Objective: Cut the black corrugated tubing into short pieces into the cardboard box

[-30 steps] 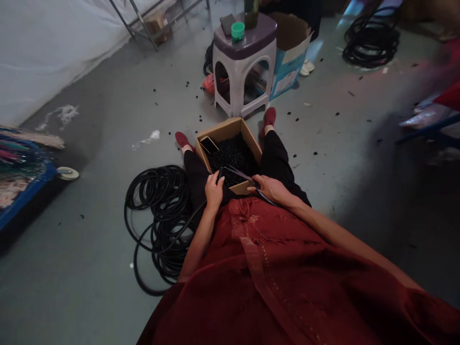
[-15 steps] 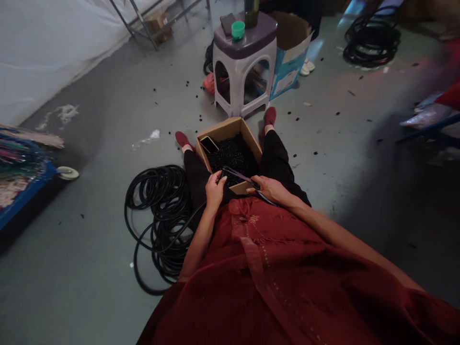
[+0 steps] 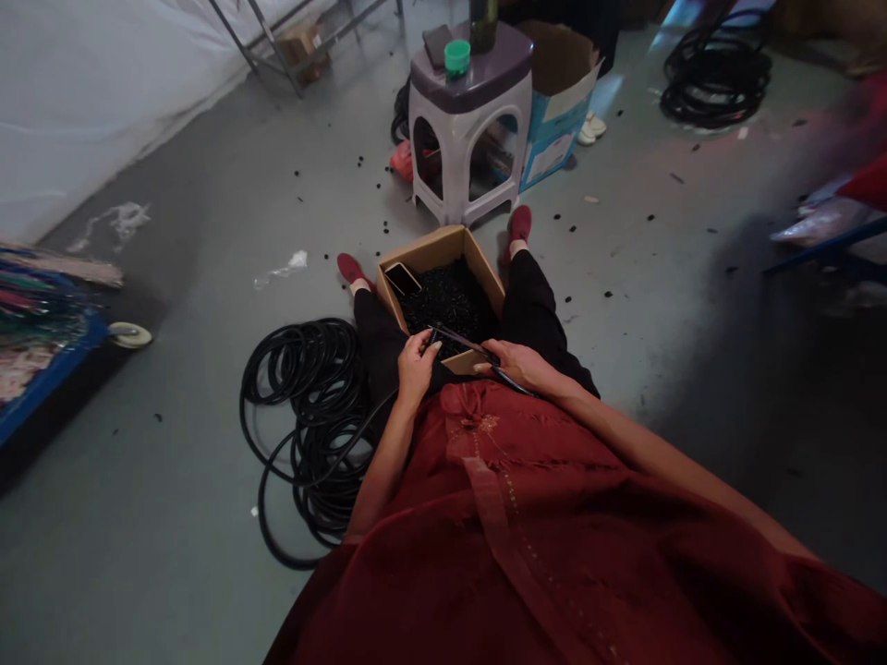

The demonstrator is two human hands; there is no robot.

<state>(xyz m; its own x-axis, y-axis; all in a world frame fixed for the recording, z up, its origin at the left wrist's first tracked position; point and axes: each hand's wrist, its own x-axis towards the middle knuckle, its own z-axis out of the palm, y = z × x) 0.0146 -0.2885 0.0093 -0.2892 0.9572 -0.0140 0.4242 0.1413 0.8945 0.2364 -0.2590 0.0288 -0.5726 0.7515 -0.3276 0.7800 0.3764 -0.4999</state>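
Note:
My right hand (image 3: pixel 521 363) is closed round the handles of a pair of scissors (image 3: pixel 463 340), whose blades point left toward my other hand. Between the fingers of my left hand (image 3: pixel 416 366) is the end of a black rubber hose (image 3: pixel 383 404), and the blade tips are close to it. The hose runs back to a loose coil (image 3: pixel 311 436) on the floor at my left. Below both hands, between my legs, stands a cardboard box (image 3: pixel 424 246) with many small black cut pieces (image 3: pixel 454 294) inside. A phone-like dark rectangle (image 3: pixel 402 279) lies in its far left corner.
Beyond the box stands a plastic stool (image 3: pixel 454 139) with a green cup (image 3: pixel 457 59) on it. A blue carton (image 3: pixel 551 152) is beside it, with a person's shoes nearby. Another black coil (image 3: pixel 717 88) lies far right; a blue cart (image 3: pixel 42 383) is at left.
The scissor blades have shifted slightly and look closer together near the hose end. Both hands stay in nearly the same place.

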